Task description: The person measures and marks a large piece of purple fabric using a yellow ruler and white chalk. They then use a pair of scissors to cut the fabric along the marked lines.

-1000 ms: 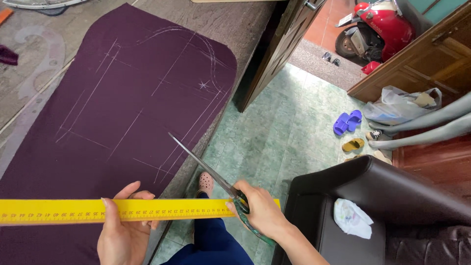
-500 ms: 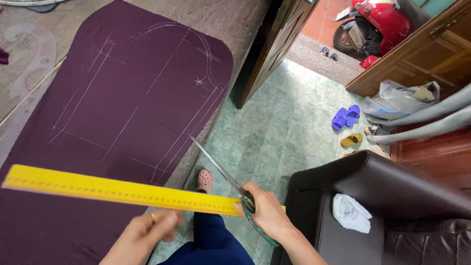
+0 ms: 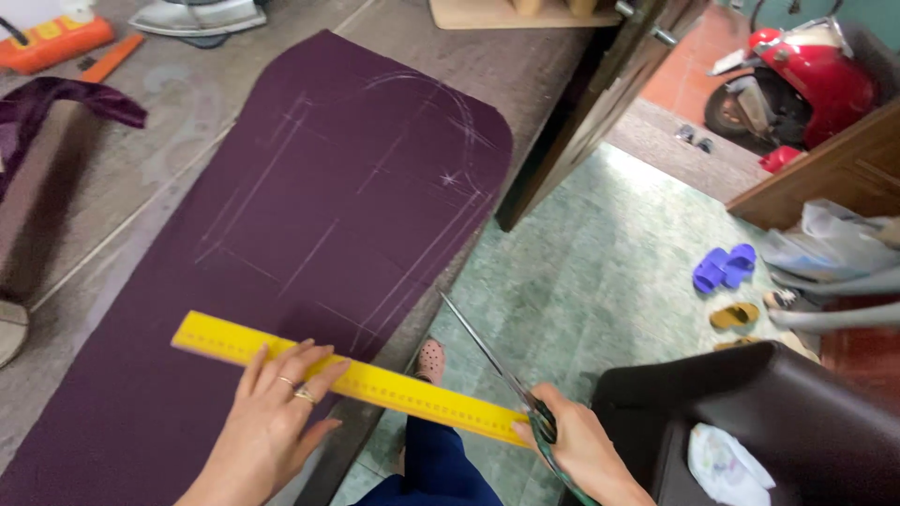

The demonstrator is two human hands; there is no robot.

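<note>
Two hands work at a table edge: left hand (image 3: 277, 412), fingers spread flat, presses a yellow ruler (image 3: 352, 378) onto chalk-marked purple fabric (image 3: 309, 215); right hand (image 3: 581, 445), at four o'clock, grips scissors (image 3: 492, 361) pointing toward eleven o'clock.

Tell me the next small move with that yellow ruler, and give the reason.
Probably slide the yellow ruler fully onto the purple fabric and line it up with a chalk line. The left hand presses one end, but the other end juts past the table edge, where the right hand holds it together with the scissors.
</note>
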